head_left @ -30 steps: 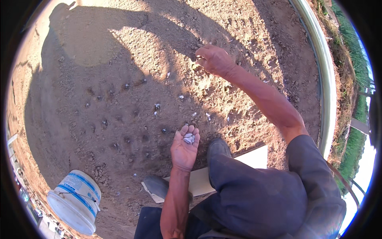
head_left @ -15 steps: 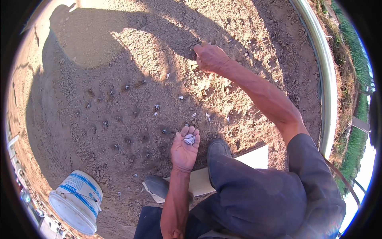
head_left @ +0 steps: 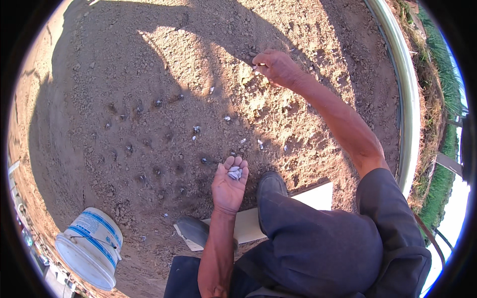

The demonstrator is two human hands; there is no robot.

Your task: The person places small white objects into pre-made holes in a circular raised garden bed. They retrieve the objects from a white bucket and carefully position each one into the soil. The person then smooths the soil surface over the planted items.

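Palm up, my left hand (head_left: 226, 191) is cupped around several garlic cloves (head_left: 234, 173), whitish with a purple tinge, above the soil in front of my boots. My right hand (head_left: 280, 68) reaches far forward, just over the sunlit ground. Between its thumb and forefinger shows a small pale garlic clove (head_left: 256, 68); the other fingers are curled. More cloves sit spaced apart in the brown soil (head_left: 149, 184), such as a white clove (head_left: 260, 144) between my hands. Several small dark hollows dot the shaded soil on the left.
At the lower left a white bucket with blue bands (head_left: 94, 236) stands on the ground. My boots (head_left: 272, 185) are by a pale board (head_left: 318, 196) lying on the soil. A long pale rail (head_left: 408, 114) edges the plot at right, with green grass (head_left: 437, 64) beyond.
My right hand has shifted slightly to the right, and a clove now shows at its fingertips. The left hand stays cupped around the cloves. The view has moved a little.
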